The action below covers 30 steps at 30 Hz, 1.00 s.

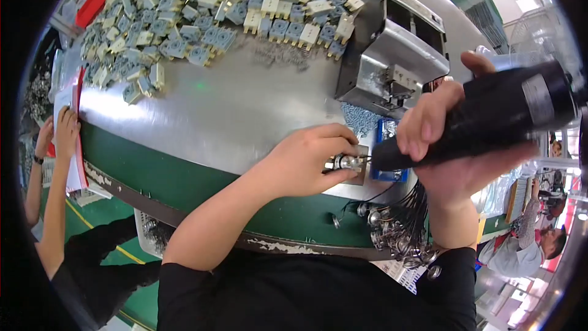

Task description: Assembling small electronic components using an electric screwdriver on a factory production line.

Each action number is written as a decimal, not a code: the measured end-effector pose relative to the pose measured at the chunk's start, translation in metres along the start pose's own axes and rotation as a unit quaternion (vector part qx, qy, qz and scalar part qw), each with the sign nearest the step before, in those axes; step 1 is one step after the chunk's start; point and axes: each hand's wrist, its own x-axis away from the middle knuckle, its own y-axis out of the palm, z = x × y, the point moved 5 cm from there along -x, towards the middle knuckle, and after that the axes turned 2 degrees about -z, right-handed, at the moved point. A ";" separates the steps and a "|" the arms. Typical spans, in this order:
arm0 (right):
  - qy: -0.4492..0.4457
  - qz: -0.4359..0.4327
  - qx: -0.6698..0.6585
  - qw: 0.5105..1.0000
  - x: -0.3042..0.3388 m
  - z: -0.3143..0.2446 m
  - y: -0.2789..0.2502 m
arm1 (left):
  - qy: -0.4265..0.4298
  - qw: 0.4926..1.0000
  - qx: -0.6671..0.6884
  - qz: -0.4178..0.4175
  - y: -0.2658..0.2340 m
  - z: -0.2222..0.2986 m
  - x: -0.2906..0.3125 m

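My left hand (321, 156) pinches a small silvery metal part (346, 162) between thumb and fingers, over a small metal plate (358, 179) on the bench. My right hand (432, 119) is wrapped round a thick black electric screwdriver (496, 113). The screwdriver lies tilted, its narrow end pointing left at the metal part. Whether its bit touches the part, I cannot tell. Below the right hand hangs a bunch of round metal parts on black wires (398, 233), at the bench's near edge.
Blue-grey plastic switch-like blocks (202, 12) cover the back of the steel bench (245, 110). A metal screw feeder (395, 49) stands at the back right, with loose screws (360, 119) and a blue tray (386, 127) before it. Other people's arms (58, 171) reach in at far left.
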 end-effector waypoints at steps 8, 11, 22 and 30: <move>0.012 0.000 0.067 0.998 0.013 0.030 0.016 | -0.020 1.000 0.014 -0.020 0.001 -0.001 0.003; 0.012 -0.001 0.025 1.000 0.013 0.034 0.014 | -0.008 1.000 -0.011 -0.014 0.002 -0.002 0.004; 0.028 0.000 0.091 0.995 0.018 0.037 0.018 | -0.020 1.000 -0.006 -0.023 0.004 -0.005 0.006; -0.044 -0.113 0.006 0.993 0.021 0.040 0.018 | -0.007 1.000 -0.017 -0.022 0.005 -0.005 0.006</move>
